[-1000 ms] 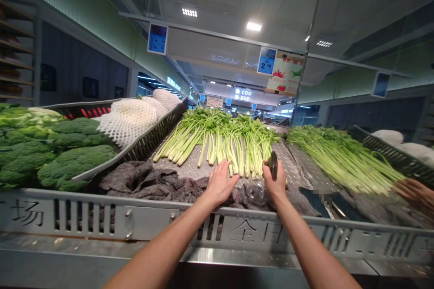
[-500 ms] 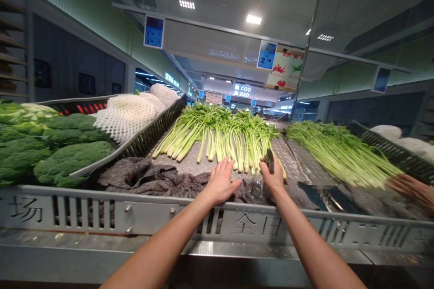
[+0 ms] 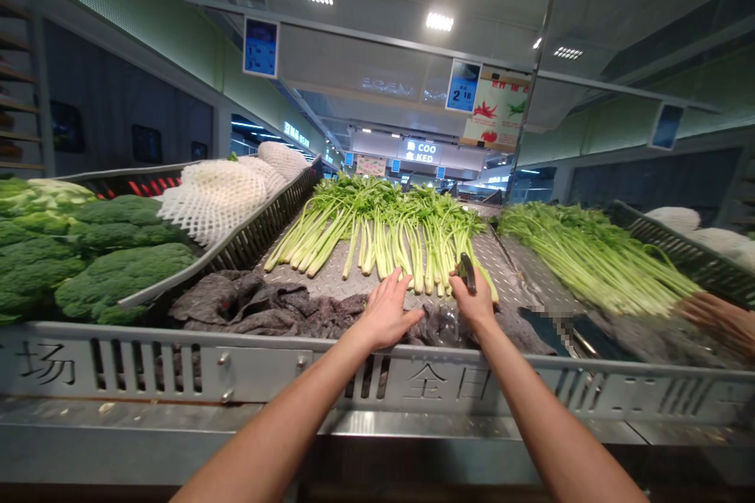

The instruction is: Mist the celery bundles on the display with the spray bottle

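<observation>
**Your hands at the celery's butt ends, a small dark tool (image 3: 467, 271) in your right hand (image 3: 473, 302)**

You stand at a supermarket produce aisle, a hanging "COOKED" sign (image 3: 420, 151) at the far end and a blue price display (image 3: 463, 85) overhead; the steel front rail (image 3: 253, 369) of the stall, lettered with Chinese characters, runs across the near side, just beyond your forearms. To the left, heads of broccoli (image 3: 123, 275) lie in a tilted bin, with produce in white foam netting (image 3: 212, 200) farther along; to the right, a second spread of celery (image 3: 595, 259) lies beside another bin; a co-worker's hand (image 3: 716, 322) enters at the right edge, well apart from yours.

The main bunch of celery stalks (image 3: 383, 244) lies in the middle on a steel tread plate (image 3: 330, 283), leaves to the far side, pale ends toward you; a dark damp cloth (image 3: 248, 310) lines the near edge, and a clear plastic bag (image 3: 448, 328) sits under your right wrist.

The work at this moment appears to centre on those stalk ends; with a tool so close to your skin, the next move calls for care with your fingers.

Your left hand (image 3: 386, 310) lies open, fingers spread, its fingertips at the stalk ends; your right hand is closed around the tool, whose exact kind is too small to tell, and sits against the nearest stalks.
</observation>
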Demonstrator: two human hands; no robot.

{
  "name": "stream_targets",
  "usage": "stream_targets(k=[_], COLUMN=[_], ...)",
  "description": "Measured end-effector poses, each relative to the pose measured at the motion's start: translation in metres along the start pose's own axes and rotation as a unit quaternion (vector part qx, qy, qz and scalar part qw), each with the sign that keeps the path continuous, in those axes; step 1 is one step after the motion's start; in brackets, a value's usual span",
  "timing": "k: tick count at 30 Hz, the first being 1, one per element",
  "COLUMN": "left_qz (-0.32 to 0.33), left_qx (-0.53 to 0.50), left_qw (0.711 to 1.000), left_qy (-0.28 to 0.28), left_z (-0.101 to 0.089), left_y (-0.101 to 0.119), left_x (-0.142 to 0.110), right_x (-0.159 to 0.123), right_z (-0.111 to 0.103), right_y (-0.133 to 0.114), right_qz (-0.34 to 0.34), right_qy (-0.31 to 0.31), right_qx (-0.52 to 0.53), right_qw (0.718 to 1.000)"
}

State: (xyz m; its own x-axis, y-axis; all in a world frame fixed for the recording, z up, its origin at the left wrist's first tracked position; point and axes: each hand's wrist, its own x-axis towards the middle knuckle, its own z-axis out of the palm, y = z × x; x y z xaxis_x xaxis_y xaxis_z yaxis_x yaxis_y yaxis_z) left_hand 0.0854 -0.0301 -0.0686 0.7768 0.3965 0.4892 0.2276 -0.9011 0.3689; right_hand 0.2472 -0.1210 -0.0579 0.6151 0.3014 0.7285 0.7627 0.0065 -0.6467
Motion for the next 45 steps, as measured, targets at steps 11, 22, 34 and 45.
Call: stream_targets(k=[11,22,34,45], left_qz=[0.000,-0.002,0.003,-0.002], left_qx=[-0.002,0.005,0.011,0.016], left_qw=[1.000,0.999,0.999,0.998], left_qy=[0.017,0.038,0.053,0.060], left_z=[-0.0008,-0.0021,-0.0015,-0.0023], left_y=[0.0003,0.0023,0.0008,0.0017], left_x=[-0.0005,-0.0004,-0.0006,-0.0009], right_x=[-0.0023,-0.0022,-0.0001,0.0003], right_z=[-0.0044,-0.0049,-0.0054,-0.0075], right_y=[-0.0090,-0.0066,-0.0074,-0.0072], right_qz=[0.000,0.011,0.037,0.001], right_qy=[0.034,0.037,0.115,0.131], right_qx=[-0.032,-0.031,-0.003,0.016], right_qw=[0.999,0.999,0.993,0.991])
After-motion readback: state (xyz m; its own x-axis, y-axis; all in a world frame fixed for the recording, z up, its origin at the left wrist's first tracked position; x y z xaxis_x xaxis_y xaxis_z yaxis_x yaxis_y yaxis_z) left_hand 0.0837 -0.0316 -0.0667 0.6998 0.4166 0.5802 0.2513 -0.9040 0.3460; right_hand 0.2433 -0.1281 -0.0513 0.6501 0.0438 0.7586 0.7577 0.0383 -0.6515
